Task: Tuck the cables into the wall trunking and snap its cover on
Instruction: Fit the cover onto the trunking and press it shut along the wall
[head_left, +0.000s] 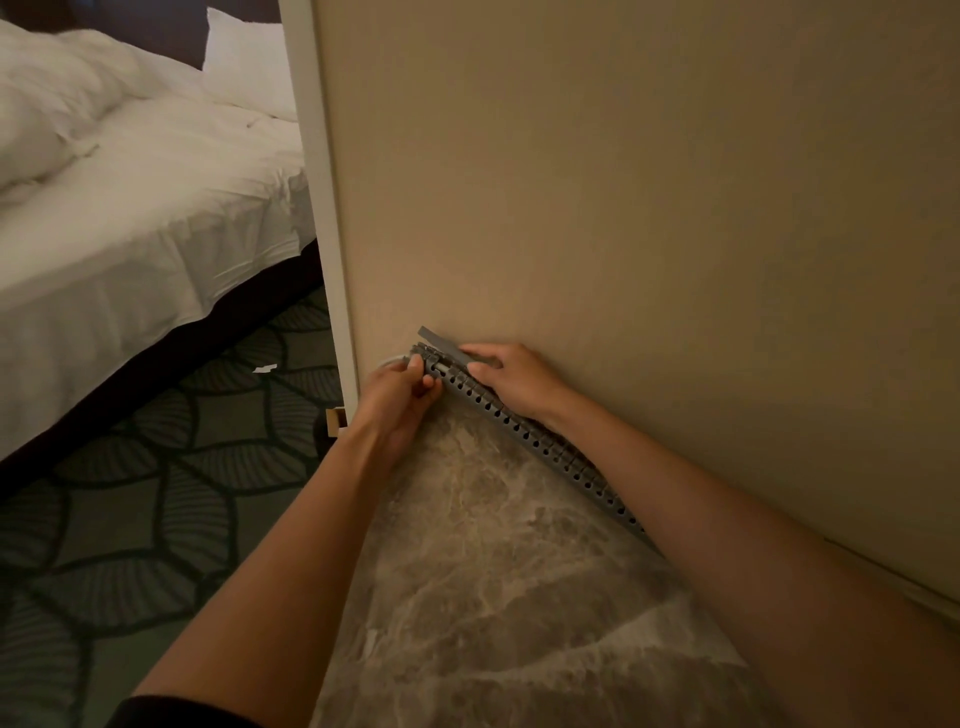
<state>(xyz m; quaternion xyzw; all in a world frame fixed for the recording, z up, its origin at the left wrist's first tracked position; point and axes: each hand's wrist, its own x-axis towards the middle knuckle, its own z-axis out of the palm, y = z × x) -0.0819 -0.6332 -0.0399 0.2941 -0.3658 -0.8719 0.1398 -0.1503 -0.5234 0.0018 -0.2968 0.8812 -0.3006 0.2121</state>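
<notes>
The long grey slotted plastic trunking (524, 426) dives under the right forearm (727, 499) toward 4 o'clock, so its far end is hidden. The flat grey cover strip (441, 341) is half buried under the right hand (511, 376). The thin white cable (392, 358) vanishes behind the left hand (397, 397). White scrap (265, 369) on the dark leaf-patterned carpet (156, 493) at 9 o'clock: too small to tell.

A brown marbled stone surface (493, 571) runs up to a beige wall (623, 208). Slotted grey trunking (550, 447) lies on it along the wall's foot. Beside it, green patterned carpet (156, 493) bears a small white scrap (265, 369).
</notes>
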